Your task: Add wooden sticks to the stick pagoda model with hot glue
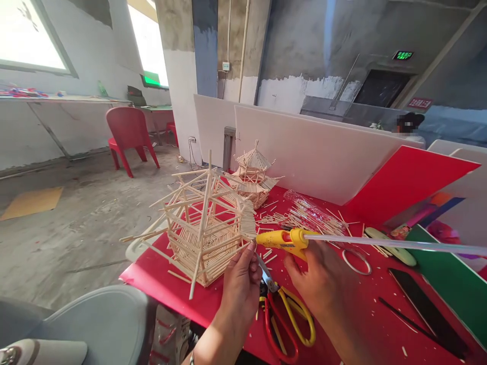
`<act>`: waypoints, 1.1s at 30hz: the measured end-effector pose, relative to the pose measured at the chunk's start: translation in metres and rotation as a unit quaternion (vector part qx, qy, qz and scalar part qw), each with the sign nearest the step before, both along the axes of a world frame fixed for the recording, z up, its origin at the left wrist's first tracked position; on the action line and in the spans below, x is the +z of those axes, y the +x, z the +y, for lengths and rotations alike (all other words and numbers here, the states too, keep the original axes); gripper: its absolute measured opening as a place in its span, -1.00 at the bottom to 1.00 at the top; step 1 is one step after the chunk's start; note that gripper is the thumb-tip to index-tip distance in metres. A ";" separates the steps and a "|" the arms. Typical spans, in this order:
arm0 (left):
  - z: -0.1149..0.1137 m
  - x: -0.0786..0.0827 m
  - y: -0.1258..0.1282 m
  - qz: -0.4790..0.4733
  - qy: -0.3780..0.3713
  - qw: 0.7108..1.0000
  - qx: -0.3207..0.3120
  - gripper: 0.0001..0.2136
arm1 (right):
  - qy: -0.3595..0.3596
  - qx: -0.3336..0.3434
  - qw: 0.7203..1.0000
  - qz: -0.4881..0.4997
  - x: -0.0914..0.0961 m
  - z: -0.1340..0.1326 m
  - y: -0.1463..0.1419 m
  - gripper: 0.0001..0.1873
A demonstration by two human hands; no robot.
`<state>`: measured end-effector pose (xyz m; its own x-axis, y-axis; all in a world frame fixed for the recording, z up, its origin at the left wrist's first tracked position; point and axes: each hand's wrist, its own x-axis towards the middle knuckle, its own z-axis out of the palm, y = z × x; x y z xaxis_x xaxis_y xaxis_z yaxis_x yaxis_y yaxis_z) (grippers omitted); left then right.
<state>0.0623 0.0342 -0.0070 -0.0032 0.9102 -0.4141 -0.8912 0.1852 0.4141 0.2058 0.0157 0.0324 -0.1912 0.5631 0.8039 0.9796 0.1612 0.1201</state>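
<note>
One red-topped bench (pixel 367 304) spreads across the lower right of the view, with at least two white boards (pixel 304 157) standing along its far side, one red board (pixel 411 182) leaning at the right and one green board (pixel 456 279) at the near right edge. Beyond the left of the bench, on the concrete floor, are one full red chair (pixel 127 126) and part of a second; one grey seat (pixel 102 319) is in the lower left corner. Two models built of thin wooden sticks stand on the bench: the nearer model (pixel 207 243), an open many-sided frame, at the bench's left edge, and the farther model (pixel 254 177), smaller in view, with a pointed roof, just behind it. Two bare hands work at the nearer model's right side. The left hand (pixel 241 276) has its grip pinched together on one thin stick at the model's edge. The right hand (pixel 319 268) has its grip wrapped around one yellow glue gun (pixel 279 239), nozzle at the left fingertips, one long clear glue rod (pixel 380 244) jutting from its back. Between the hands lie red and yellow tool handles (pixel 279 329); I cannot tell whether they form one tool or two. Behind the gun is one clear packet (pixel 314 213) of sticks. To the right are one dark slab (pixel 424 306), one pale green tool (pixel 393 247) and one pale ring (pixel 352 269). Loose sticks (pixel 268 219), too many to count, are scattered around.
</note>
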 end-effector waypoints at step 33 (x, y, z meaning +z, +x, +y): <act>-0.001 -0.004 -0.001 0.007 -0.007 1.000 -0.005 -0.66 | -0.004 -0.028 0.998 -0.056 0.001 -0.006 -0.003 -0.91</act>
